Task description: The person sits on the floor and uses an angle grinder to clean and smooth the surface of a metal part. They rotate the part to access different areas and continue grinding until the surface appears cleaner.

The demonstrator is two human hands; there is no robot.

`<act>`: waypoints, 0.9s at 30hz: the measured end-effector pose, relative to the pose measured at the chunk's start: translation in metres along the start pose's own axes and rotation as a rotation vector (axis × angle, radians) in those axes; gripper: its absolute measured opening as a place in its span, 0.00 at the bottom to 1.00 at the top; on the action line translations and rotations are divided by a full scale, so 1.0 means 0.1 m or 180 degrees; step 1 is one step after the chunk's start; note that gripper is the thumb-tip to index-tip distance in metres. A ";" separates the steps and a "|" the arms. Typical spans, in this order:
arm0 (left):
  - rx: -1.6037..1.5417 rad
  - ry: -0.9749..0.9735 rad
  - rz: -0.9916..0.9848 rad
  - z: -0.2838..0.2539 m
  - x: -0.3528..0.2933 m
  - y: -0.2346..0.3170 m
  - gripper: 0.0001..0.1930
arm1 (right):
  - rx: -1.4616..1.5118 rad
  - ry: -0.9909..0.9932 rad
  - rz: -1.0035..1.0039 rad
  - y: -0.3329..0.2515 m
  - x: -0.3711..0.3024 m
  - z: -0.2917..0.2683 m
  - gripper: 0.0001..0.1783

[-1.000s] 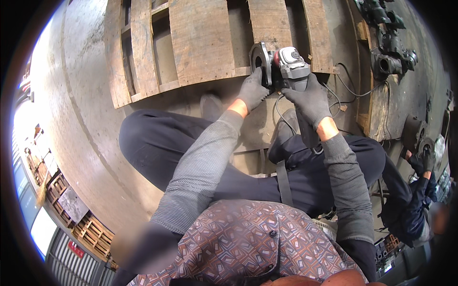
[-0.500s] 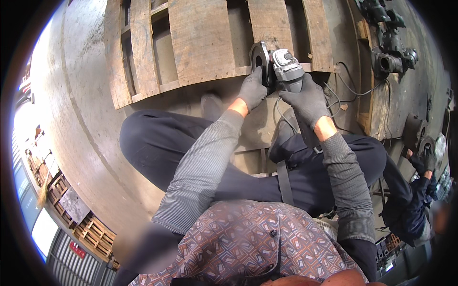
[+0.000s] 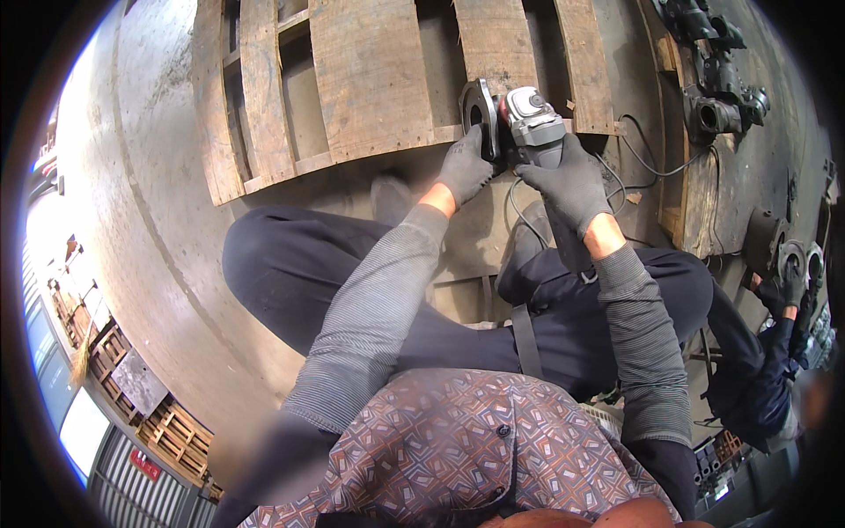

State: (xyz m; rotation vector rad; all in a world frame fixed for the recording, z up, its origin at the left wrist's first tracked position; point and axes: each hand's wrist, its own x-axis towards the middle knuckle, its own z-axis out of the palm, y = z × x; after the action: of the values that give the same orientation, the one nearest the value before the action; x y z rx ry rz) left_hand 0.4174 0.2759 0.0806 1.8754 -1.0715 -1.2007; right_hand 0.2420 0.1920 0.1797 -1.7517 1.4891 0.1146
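In a dark glove, my left hand (image 3: pixel 466 167) grips a dark metal flange with a round hole (image 3: pixel 480 104), stood on edge at the near edge of the wooden pallet (image 3: pixel 370 79). My right hand (image 3: pixel 570 187), gloved too, is wrapped round the body of an angle grinder (image 3: pixel 537 123) with a grey and white head. The grinder's head is close against the right face of the flange; its disc is mostly hidden, so I cannot tell whether it touches. A dark cord (image 3: pixel 650 167) lies on the floor to the right of the grinder.
Dark metal castings (image 3: pixel 717 106) sit on another pallet (image 3: pixel 673 189) at the far right. A co-worker's gloved hand (image 3: pixel 788 286) is at a ring-shaped metal part at the right edge. More pallets (image 3: pixel 176 436) and a broom (image 3: pixel 81 363) lie along the left side.
The grinder's head has shifted very slightly to the right and down along the flange. My left hand keeps its hold. At the right edge, the co-worker's ring-shaped part has moved up a little.
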 end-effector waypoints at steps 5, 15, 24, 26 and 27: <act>-0.0181 -0.0113 0.0058 -0.05 0.04 -0.06 0.31 | -0.0086 -0.0111 0.0234 -0.02 -0.03 0.01 0.49; -0.0062 -0.0163 0.0154 -0.03 0.02 -0.07 0.32 | 0.0788 0.0499 -0.0084 0.02 0.07 -0.29 0.41; -0.1593 -0.0496 0.0193 -0.20 0.34 -0.03 0.24 | 0.2185 0.0884 -0.0373 -0.08 0.11 -0.86 0.29; -0.2078 -0.0589 0.0006 -0.26 0.46 0.03 0.28 | 0.2267 0.1042 -0.0356 -0.12 0.10 -0.93 0.30; -0.1027 -0.0364 -0.0204 -0.33 0.59 0.06 0.29 | 0.2268 0.1083 -0.0366 -0.13 0.09 -0.96 0.30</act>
State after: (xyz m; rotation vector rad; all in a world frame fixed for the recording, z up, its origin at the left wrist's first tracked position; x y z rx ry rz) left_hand 0.4605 0.2237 0.0750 1.6182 -0.8232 -1.4384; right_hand 0.2163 0.1250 0.2452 -1.2929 1.4106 -0.7209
